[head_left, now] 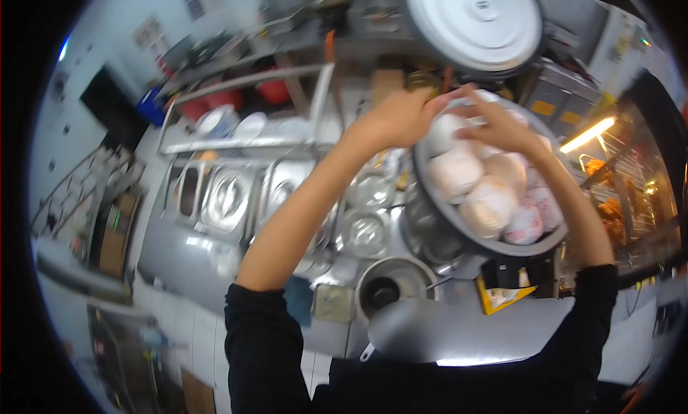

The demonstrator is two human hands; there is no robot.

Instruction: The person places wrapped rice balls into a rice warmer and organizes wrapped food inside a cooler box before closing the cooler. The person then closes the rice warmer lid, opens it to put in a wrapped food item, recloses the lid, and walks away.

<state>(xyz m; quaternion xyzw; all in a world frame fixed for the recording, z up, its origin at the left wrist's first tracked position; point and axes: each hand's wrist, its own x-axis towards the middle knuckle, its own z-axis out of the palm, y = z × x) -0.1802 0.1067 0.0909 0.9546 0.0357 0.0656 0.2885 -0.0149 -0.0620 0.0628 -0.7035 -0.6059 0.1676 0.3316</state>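
Observation:
A large round grey pot [424, 172] holds several round bundles [490, 205] in pale wrapping, some with red print. My left hand [407, 117] reaches over the pot's far left rim, its fingers stretched toward the right fingertips. Over the bundles, my right hand [502, 127] has curved fingers held apart. Its thumb side is close to a white wrapped bundle [443, 133]; whether it touches that bundle I cannot tell. Both hands are a little blurred, and the left fingertips overlap the right ones. Behind the pot stands a round grey lid [476, 26], tilted up.
Metal food pans [228, 198] are set in the counter on the left. A round pot [364, 285] with a dark item inside sits nearer me, beside a blurred round metal surface [412, 329]. On the right is a lit glass cabinet [623, 192] with fried food.

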